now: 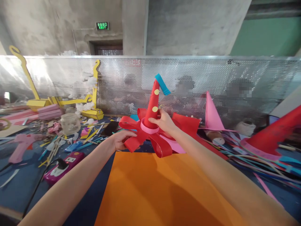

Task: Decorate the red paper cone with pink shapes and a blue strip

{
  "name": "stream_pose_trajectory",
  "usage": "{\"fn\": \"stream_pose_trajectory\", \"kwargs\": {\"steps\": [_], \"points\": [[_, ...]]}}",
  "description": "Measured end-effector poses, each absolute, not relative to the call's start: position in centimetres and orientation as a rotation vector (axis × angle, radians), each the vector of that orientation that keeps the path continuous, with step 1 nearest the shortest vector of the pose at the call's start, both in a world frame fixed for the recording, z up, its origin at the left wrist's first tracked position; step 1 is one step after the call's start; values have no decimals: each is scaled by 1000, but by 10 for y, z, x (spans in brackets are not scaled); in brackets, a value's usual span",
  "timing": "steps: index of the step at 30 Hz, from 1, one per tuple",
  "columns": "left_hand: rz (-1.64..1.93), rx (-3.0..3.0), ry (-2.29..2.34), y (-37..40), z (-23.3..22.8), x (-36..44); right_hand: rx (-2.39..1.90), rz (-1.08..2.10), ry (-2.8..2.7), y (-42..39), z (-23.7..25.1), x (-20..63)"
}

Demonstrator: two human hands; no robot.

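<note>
A red paper cone hat (152, 102) with pale yellow dots stands upright in front of me, a blue strip (163, 84) bent over at its tip. Round its foot runs a pink band (149, 128), and looped red paper strips (162, 146) spread out below like petals. My right hand (163, 121) grips the lower cone between thumb and fingers. On the left side, my left hand (123, 139) is closed around one of the red loops, its fingertips partly hidden beneath. An orange sheet (150, 182) lies on the table nearer to me.
At left are a pink glue gun (22, 146), a purple power strip (64, 166), a glass jar (70, 123) and yellow paper constructions (92, 113). A pink cone (213, 114) and another red cone (270, 135) lie right. A perforated metal partition (150, 66) stands behind, people beyond it.
</note>
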State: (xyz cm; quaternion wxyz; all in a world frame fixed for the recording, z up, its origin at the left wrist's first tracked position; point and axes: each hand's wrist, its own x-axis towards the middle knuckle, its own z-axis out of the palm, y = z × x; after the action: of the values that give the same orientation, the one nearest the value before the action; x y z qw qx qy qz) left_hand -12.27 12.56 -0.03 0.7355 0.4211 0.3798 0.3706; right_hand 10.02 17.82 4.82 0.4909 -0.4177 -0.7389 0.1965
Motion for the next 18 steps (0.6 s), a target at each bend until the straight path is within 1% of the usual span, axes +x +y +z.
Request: {"fn": "stream_pose_trajectory", "kwargs": {"steps": [11,18], "points": [[936,938,895,129,-4,-127,-998,462,-1815,204,39,89],[875,944,933,125,5,-148,-1014,435,-1796,219,35,80]]}}
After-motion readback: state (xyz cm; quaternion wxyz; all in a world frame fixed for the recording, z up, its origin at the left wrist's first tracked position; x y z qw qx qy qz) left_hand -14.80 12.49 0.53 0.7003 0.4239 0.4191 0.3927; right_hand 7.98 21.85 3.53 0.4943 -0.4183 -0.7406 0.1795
